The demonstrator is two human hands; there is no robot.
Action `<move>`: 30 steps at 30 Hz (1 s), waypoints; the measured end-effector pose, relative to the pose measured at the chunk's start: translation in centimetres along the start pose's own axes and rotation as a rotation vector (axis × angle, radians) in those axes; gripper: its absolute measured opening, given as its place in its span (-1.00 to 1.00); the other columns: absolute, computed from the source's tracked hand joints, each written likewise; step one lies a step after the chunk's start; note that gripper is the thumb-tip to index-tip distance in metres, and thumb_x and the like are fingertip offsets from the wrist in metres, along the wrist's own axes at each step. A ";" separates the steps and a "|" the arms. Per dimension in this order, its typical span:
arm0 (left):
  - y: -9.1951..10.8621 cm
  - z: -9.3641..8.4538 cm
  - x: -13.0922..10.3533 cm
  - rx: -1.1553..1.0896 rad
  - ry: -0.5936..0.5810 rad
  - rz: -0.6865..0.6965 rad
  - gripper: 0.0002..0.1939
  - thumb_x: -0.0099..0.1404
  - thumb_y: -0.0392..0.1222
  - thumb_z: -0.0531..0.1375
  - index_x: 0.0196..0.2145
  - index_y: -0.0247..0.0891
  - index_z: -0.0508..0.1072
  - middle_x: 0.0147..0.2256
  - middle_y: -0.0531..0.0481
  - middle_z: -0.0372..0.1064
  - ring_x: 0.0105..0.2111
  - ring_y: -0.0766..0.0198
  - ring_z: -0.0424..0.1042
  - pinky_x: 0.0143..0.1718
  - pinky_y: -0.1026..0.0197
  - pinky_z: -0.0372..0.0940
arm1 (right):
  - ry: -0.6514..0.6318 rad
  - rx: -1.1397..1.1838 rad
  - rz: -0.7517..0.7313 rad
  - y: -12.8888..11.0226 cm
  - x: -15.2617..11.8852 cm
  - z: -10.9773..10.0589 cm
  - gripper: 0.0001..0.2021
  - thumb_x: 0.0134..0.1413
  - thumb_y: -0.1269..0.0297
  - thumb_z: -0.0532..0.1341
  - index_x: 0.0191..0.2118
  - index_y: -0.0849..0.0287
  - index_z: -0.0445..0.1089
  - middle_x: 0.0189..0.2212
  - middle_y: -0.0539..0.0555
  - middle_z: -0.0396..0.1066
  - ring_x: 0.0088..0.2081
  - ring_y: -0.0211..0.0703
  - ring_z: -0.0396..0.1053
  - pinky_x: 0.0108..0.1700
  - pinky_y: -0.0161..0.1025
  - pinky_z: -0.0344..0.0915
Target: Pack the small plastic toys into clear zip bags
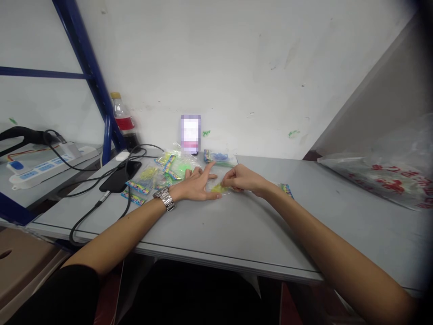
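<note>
A small clear plastic bag with a yellow item [217,188] lies flat on the grey table between my hands. My left hand [196,185], with a metal watch [164,198] at the wrist, rests with thumb and index finger spread around the bag's left side. Its other fingers are bent near the pile of packets. From the right, my right hand [241,178] pinches at the yellow item, fingertips pressed together. The item's exact shape is too small to tell. Left of my left hand is a pile of clear packets [149,175] with colourful headers and yellow and green contents.
A packet with blue contents [221,157] lies behind my hands; another colourful header [286,189] shows beyond my right forearm. A lit phone [191,134] leans on the wall. A dark phone [121,176], cables, a cola bottle [124,119] and a power strip [54,167] are left; a plastic bag [382,167] right.
</note>
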State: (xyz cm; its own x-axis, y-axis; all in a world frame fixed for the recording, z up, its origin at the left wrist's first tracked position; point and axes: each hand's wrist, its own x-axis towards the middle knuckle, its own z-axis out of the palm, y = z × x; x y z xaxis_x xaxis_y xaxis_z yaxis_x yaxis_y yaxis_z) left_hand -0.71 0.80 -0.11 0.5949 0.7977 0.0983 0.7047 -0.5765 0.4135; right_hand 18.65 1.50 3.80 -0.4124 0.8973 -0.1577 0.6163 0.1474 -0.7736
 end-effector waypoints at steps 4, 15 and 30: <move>0.0 0.0 0.0 -0.003 -0.005 -0.006 0.09 0.16 0.37 0.07 0.34 -0.18 -0.47 0.23 -0.14 0.18 0.20 -0.18 -0.02 0.12 -0.21 -0.16 | 0.018 -0.106 0.028 0.5 0.3 -0.1 -0.77 -0.28 0.41 0.17 -0.77 0.16 0.12 -0.75 -0.10 -0.02 -0.60 -0.34 -0.07 -0.52 -0.26 -0.14; 0.0 0.0 0.1 0.016 -0.007 -0.008 0.08 0.16 0.36 0.08 0.34 -0.16 -0.46 0.23 -0.16 0.16 0.19 -0.16 0.01 0.12 -0.20 -0.14 | 0.104 -0.226 -0.025 0.2 0.2 -0.3 -0.90 -0.22 0.40 0.17 -0.64 0.21 0.36 -0.68 -0.07 0.11 -0.57 -0.34 -0.03 -0.50 -0.27 -0.09; -0.3 0.2 0.2 0.027 0.008 -0.018 0.15 0.12 0.41 0.08 0.32 -0.16 -0.55 0.20 -0.20 0.20 0.22 -0.17 -0.01 0.11 -0.18 -0.16 | -0.020 -0.054 -0.128 0.9 0.6 0.1 -0.84 -0.16 0.26 0.22 -0.49 0.24 0.50 -0.61 -0.01 0.28 -0.53 -0.31 0.08 -0.47 -0.29 0.04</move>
State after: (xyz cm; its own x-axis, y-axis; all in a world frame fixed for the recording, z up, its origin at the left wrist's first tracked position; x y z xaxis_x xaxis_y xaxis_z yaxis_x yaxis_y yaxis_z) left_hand -0.69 1.09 -0.39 0.5790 0.8094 0.0984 0.7255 -0.5665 0.3907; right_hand 18.88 2.14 2.91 -0.5031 0.8612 -0.0723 0.5926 0.2828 -0.7542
